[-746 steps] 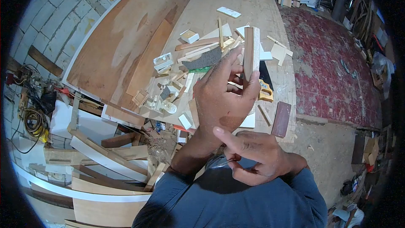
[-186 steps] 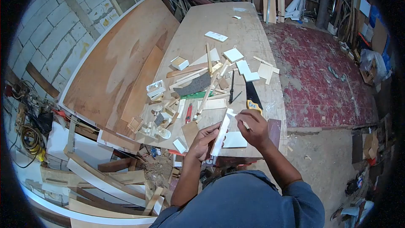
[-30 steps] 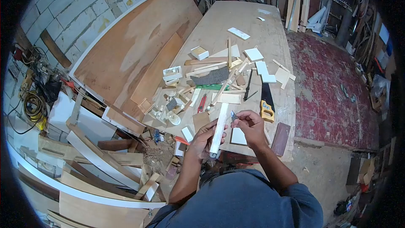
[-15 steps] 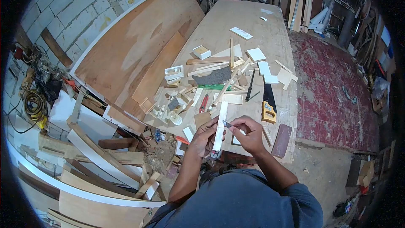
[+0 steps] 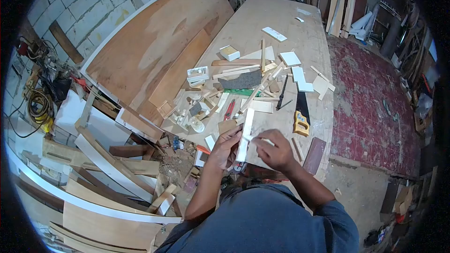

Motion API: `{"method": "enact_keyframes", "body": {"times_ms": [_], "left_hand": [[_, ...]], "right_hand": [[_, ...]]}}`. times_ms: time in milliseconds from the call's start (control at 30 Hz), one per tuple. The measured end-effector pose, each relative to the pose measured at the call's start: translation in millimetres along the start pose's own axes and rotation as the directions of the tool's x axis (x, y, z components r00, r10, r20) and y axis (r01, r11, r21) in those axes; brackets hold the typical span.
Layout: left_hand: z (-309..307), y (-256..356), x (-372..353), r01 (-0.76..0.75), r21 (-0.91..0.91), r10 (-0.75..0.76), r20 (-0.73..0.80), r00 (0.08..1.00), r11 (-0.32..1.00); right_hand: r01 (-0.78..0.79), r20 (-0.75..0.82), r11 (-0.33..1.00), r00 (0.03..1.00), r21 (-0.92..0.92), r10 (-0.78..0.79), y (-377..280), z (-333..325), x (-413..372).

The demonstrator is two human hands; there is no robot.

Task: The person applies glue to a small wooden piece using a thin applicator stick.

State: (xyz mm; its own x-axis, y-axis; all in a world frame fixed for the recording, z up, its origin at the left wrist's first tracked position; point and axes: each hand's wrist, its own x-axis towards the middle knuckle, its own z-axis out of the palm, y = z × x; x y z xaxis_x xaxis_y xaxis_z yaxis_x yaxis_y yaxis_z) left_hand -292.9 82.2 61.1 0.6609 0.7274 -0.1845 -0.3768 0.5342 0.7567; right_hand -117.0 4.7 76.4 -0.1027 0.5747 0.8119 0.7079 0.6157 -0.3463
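My left hand (image 5: 226, 149) is closed around a narrow white wooden strip (image 5: 246, 133), held upright in front of my body over the table's near edge. The fingers wrap its lower half from the left. My right hand (image 5: 274, 150) is curled just right of the strip, thumb and fingers pinched together. A small thin blade-like tool (image 5: 250, 137) pokes from its fingertips against the strip; it is blurred and its handle is hidden in the hand.
On the wooden table (image 5: 281, 14) lie a handsaw with a yellow handle (image 5: 301, 123), red pliers-like tool (image 5: 228, 110), grey abrasive sheet (image 5: 240, 80), white blocks (image 5: 290, 58) and many offcuts. A brown block (image 5: 314, 155) sits near the right edge. A large panel (image 5: 154, 42) leans at left.
My right hand has turned and blurred slightly, with the tool's tip still at the strip. The left hand keeps its hold on the strip. The view has shifted a little.
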Motion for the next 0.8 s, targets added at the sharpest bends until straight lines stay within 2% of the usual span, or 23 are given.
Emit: {"method": "enact_keyframes", "body": {"times_ms": [33,100,167,200,233,300,367,433,500,600,733,800], "left_hand": [[0.7,0.9,-0.1,-0.015,0.003,0.015,-0.034,0.999,1.000],[-2.9,0.2,0.2,-0.029,0.007,0.029,-0.069,0.997,1.000],[-12.9,-3.5,2.5,-0.032,0.018,0.033,-0.027,0.999,0.999],[-10.6,-2.7,1.4,-0.031,0.018,0.031,-0.028,0.999,0.999],[-6.0,-0.5,0.2,-0.031,0.031,0.033,-0.046,0.998,0.999],[-4.1,-2.0,0.0,-0.031,0.045,0.034,-0.064,0.997,0.999],[-7.1,-6.1,2.4,-0.127,0.092,0.131,-0.044,0.990,0.988],[-4.5,-5.5,1.8,-0.159,0.098,0.164,-0.051,0.985,0.982],[-1.6,-2.9,0.5,-0.196,0.102,0.202,-0.054,0.978,0.975],[0.0,2.1,-4.9,-0.195,0.136,0.209,-0.094,0.973,0.971],[1.0,4.2,-7.9,-0.195,0.137,0.208,-0.083,0.975,0.971],[0.9,3.6,-8.9,-0.191,0.140,0.202,-0.075,0.976,0.972]], "right_hand": [[0.048,0.013,0.998,0.999,0.040,-0.048,-4.9,0.6,-2.2],[0.042,0.025,0.994,0.999,0.097,-0.045,-11.9,-1.1,-4.4],[-0.149,0.137,0.960,0.983,0.236,0.119,-17.1,-7.4,-5.6],[-0.272,0.137,0.919,0.961,0.287,0.241,-18.8,-9.6,-3.2],[-0.273,0.137,0.918,0.960,0.288,0.243,-18.5,-12.4,0.5],[-0.449,0.288,0.780,0.891,0.435,0.352,-17.3,-17.6,7.0],[-0.453,0.302,0.772,0.888,0.445,0.347,-21.4,-18.5,8.0],[-0.356,0.289,0.846,0.923,0.396,0.253,-27.5,-16.4,7.9],[-0.294,0.242,0.880,0.946,0.373,0.214,-29.4,-12.4,4.9],[-0.111,0.091,0.963,0.992,0.245,0.091,-30.1,-11.0,3.0],[-0.101,0.099,0.960,0.992,0.261,0.077,-24.3,-6.2,2.1],[-0.170,0.071,0.949,0.985,0.265,0.157,-21.7,-4.3,3.9]]}}
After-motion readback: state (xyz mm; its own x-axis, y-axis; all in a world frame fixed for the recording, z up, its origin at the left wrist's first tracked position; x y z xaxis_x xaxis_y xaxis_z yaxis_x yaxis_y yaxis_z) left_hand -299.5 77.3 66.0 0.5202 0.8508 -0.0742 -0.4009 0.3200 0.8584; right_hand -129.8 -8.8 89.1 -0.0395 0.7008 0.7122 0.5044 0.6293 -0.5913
